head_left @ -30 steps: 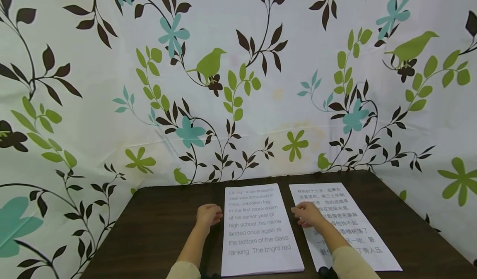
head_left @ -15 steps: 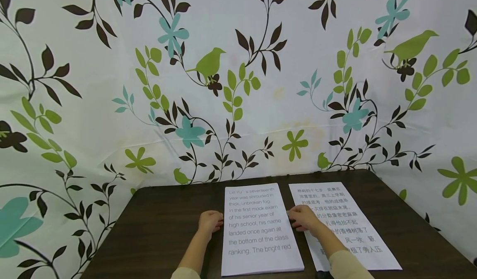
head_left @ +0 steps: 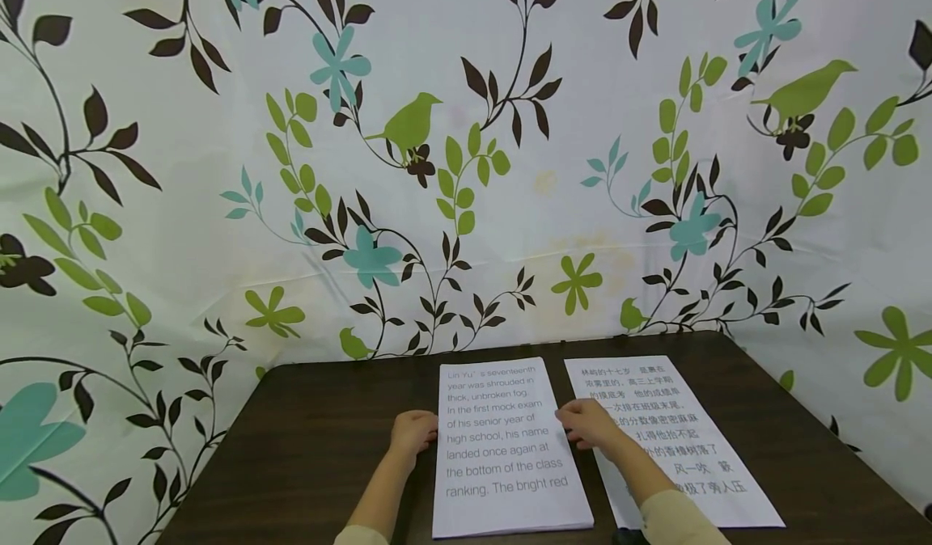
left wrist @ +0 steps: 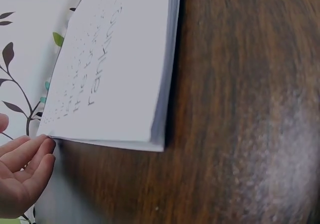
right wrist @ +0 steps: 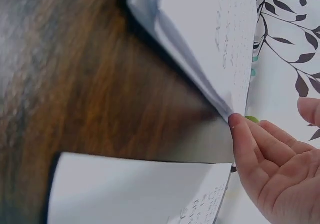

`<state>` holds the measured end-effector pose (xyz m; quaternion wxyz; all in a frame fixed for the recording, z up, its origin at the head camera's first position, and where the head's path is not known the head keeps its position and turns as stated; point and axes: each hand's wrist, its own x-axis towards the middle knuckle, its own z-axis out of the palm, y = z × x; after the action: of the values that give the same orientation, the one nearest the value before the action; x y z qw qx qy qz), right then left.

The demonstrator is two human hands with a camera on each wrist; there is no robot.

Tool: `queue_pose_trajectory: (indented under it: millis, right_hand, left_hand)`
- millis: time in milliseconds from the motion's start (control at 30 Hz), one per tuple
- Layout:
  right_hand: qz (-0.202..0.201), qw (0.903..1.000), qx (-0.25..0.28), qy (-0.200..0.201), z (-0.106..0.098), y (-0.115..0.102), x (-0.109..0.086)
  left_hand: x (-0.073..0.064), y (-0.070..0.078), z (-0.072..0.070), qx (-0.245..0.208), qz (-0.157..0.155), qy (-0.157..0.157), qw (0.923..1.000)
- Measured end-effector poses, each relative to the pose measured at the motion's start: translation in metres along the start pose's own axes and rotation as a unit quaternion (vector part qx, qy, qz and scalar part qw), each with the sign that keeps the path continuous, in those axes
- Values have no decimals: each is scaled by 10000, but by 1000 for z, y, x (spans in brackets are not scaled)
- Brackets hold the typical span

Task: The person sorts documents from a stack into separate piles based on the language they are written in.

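Note:
A stack of white paper [head_left: 502, 448], its top sheet printed with English text, lies on the dark wooden table. At its left edge is my left hand [head_left: 413, 432]; in the left wrist view the fingertips [left wrist: 49, 140] meet the sheets' edge while the thumb stands apart. From the other side my right hand [head_left: 591, 425] reaches the stack's right edge. The right wrist view shows those fingertips [right wrist: 235, 119] against the layered edge, with the thumb [right wrist: 309, 110] held away. Beneath my right forearm lies a sheet with Chinese text [head_left: 699, 448], partly covered by the arm.
The dark wood-grain table [head_left: 313, 440] extends to both sides of the papers. Behind it hangs a white cloth [head_left: 510, 205] patterned with leaves, flowers and green birds. A strip of table separates the stack from the Chinese sheet.
My right hand has moved left, off the Chinese sheet's text, to the stack's right edge. My left hand has shifted slightly right and down to the left edge. The papers stay in place.

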<state>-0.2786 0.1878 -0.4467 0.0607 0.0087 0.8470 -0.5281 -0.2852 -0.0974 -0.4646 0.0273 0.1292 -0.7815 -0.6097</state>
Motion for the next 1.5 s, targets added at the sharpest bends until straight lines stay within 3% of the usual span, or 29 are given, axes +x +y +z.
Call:
queue_pose_trajectory:
  millis: [133, 267, 400, 500, 567, 800, 1033, 1500]
  right_hand:
    - [-29, 9999, -74, 139, 2, -5, -2]
    - [-6, 9992, 280, 281, 6, -7, 1]
    - [258, 9947, 934, 339, 9, -7, 2]
    - [452, 9925, 1080, 359, 12, -6, 1]
    - [524, 9926, 1037, 345, 14, -4, 0]
    - [474, 9959, 706, 321, 21, 4, -1]
    - [418, 9961, 661, 416, 26, 2, -5]
    - [149, 9943, 1026, 235, 39, -29, -3]
  left_hand:
    - [-1, 1, 2, -100, 116, 160, 9998]
    - [-3, 5, 2, -748, 186, 245, 9967]
    - [-3, 4, 4, -1231, -164, 183, 9921]
    - [-4, -1, 6, -1063, -252, 84, 9940]
    - [-5, -5, 6, -913, -118, 18, 9958]
    - [-11, -11, 6, -498, 41, -48, 9987]
    - [-12, -11, 4, -385, 224, 30, 9990]
    - [-5, -1, -29, -368, 158, 165, 9991]
